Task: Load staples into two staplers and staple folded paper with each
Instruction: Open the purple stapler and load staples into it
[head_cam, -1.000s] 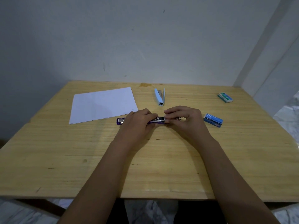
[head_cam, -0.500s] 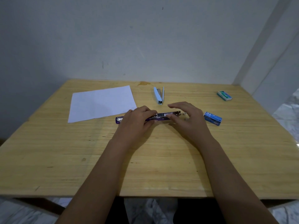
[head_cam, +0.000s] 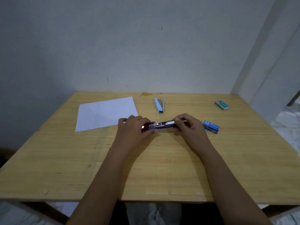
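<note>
Both hands on the purple stapler [head_cam: 159, 125] at frame centre, on the counter [head_cam: 162, 168]. Left hand [head_cam: 134, 127] grip closed around its left end; right hand [head_cam: 189, 126] grip pinches the right end. Half a second ago the right hand was spread open above that end, now fingers curled onto it. Stapler's metal channel faces up, open; it now sits angled, left end lower in frame. Left hand shifted slightly right, covering the end that showed before. Paper [head_cam: 106, 113] flat at centre left, touching the left hand's knuckles. Blue stapler [head_cam: 159, 105] above centre, unmoved. Blue box [head_cam: 211, 126] just right of right hand; green box [head_cam: 222, 105] upper right.
</note>
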`<act>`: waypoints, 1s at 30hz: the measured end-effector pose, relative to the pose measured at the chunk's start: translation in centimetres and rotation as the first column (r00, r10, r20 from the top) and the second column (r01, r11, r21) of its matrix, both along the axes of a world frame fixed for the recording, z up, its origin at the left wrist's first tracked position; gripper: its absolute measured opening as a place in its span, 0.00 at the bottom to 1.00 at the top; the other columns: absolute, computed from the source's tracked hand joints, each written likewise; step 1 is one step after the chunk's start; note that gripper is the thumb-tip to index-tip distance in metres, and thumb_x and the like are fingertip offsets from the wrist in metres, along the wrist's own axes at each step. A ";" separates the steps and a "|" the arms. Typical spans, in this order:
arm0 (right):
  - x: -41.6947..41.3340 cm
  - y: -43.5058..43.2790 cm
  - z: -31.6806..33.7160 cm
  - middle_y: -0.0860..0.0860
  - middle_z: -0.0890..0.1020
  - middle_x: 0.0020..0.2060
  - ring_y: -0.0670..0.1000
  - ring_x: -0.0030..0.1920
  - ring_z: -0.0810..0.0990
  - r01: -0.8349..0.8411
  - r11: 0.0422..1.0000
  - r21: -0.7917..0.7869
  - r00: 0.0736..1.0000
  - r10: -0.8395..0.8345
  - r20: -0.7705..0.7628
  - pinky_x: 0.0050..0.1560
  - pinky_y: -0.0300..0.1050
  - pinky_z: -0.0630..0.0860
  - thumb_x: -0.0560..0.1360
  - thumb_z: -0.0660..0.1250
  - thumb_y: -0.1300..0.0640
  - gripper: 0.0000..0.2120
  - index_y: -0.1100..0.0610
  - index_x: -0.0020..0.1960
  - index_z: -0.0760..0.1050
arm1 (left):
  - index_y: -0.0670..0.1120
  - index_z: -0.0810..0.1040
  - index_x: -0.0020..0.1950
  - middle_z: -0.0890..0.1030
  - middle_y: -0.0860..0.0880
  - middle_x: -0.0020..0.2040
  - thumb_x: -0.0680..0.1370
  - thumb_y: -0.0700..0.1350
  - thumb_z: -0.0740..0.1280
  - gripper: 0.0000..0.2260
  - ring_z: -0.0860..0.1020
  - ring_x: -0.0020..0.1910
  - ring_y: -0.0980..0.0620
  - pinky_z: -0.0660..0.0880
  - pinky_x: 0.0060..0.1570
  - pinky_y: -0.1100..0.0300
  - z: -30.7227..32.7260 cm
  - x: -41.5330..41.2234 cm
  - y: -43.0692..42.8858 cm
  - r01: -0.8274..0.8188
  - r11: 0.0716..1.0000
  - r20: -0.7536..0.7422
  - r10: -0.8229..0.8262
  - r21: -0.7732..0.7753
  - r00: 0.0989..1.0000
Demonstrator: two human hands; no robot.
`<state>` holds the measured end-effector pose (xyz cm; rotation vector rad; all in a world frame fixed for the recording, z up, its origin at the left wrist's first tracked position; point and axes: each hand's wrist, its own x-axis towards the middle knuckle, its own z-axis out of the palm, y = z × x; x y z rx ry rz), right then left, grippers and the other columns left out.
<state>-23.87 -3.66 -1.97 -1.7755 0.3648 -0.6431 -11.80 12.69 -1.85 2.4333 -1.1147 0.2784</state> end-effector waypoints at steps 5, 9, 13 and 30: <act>0.0 -0.5 0.2 0.49 0.81 0.40 0.45 0.37 0.82 0.049 0.996 0.080 0.998 -0.052 0.039 0.43 0.38 0.79 0.78 0.63 0.55 0.07 0.56 0.44 0.78 | 0.50 0.82 0.47 0.80 0.53 0.48 0.68 0.60 0.71 0.16 0.74 0.51 0.52 0.69 0.51 0.55 0.5 1.6 2.1 -0.087 0.958 -0.174 0.040 -0.273 0.984; -0.1 -0.6 0.5 0.50 0.81 0.41 0.45 0.37 0.82 0.053 0.976 0.211 0.996 -0.068 0.065 0.46 0.39 0.80 0.78 0.62 0.54 0.09 0.57 0.45 0.78 | 0.48 0.80 0.50 0.80 0.52 0.47 0.69 0.46 0.75 0.11 0.79 0.45 0.55 0.73 0.43 0.69 0.9 2.0 2.9 -0.146 0.883 -0.512 -0.118 -0.446 0.851; -0.1 -0.4 0.7 0.50 0.82 0.42 0.46 0.36 0.82 0.025 0.944 0.328 0.994 -0.059 0.095 0.49 0.44 0.80 0.77 0.63 0.53 0.09 0.56 0.46 0.79 | 0.43 0.79 0.52 0.81 0.46 0.47 0.70 0.39 0.73 0.12 0.82 0.41 0.52 0.78 0.43 0.66 1.3 1.2 2.4 -0.311 0.646 -0.643 -0.372 -0.698 0.670; 0.5 1.6 0.8 0.51 0.80 0.42 0.44 0.31 0.80 -0.003 0.996 0.086 0.992 -0.008 0.124 0.37 0.36 0.79 0.76 0.64 0.59 0.05 0.55 0.50 0.78 | 0.43 0.81 0.52 0.84 0.51 0.42 0.75 0.39 0.68 0.07 0.83 0.48 0.50 0.79 0.52 0.56 2.9 -0.9 -0.3 -0.203 0.614 -0.545 -0.440 -0.762 0.714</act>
